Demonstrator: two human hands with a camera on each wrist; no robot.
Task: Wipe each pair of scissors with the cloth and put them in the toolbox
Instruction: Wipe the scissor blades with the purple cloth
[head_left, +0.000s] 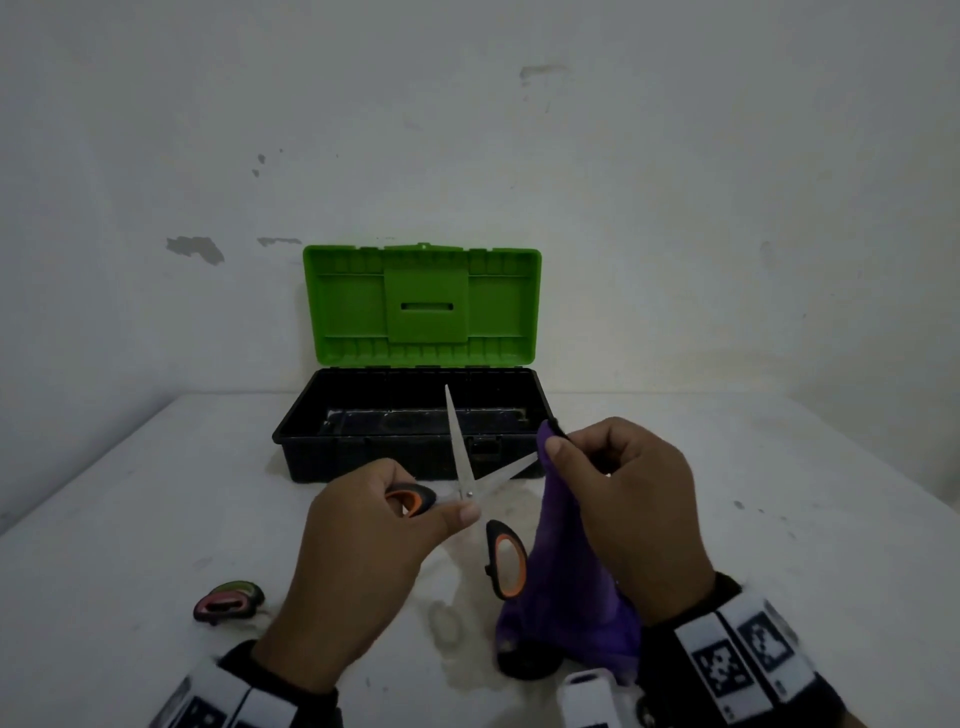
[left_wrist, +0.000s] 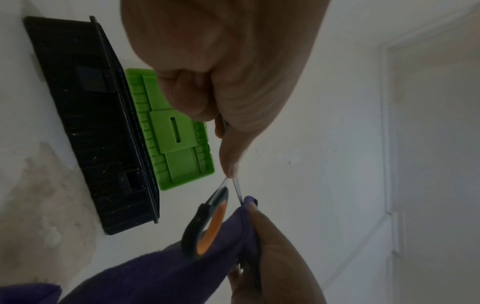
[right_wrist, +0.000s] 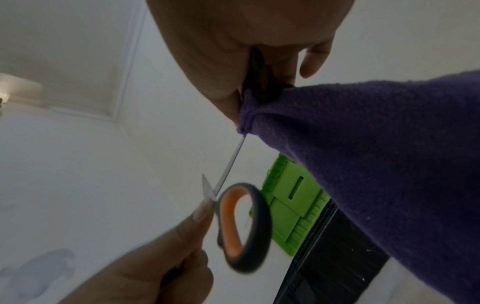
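My left hand (head_left: 395, 512) grips one orange-and-black handle of a pair of scissors (head_left: 467, 488) held above the table, blades spread apart. One blade points up toward the toolbox (head_left: 415, 415); the other runs right into the purple cloth (head_left: 566, 545). My right hand (head_left: 597, 467) pinches the cloth around that blade's tip, and the cloth hangs down to the table. The free handle loop (right_wrist: 244, 226) hangs below the pivot. The black toolbox stands behind, its green lid (head_left: 421, 304) raised against the wall. In the left wrist view the same scissors (left_wrist: 207, 222) meet the cloth (left_wrist: 155, 267).
Another pair of scissors, with a pink and green handle (head_left: 228, 600), lies on the white table (head_left: 156, 493) at the near left, its blades hidden behind my left wrist. A wall stands right behind the toolbox. A white device (head_left: 592, 696) sits at the near edge.
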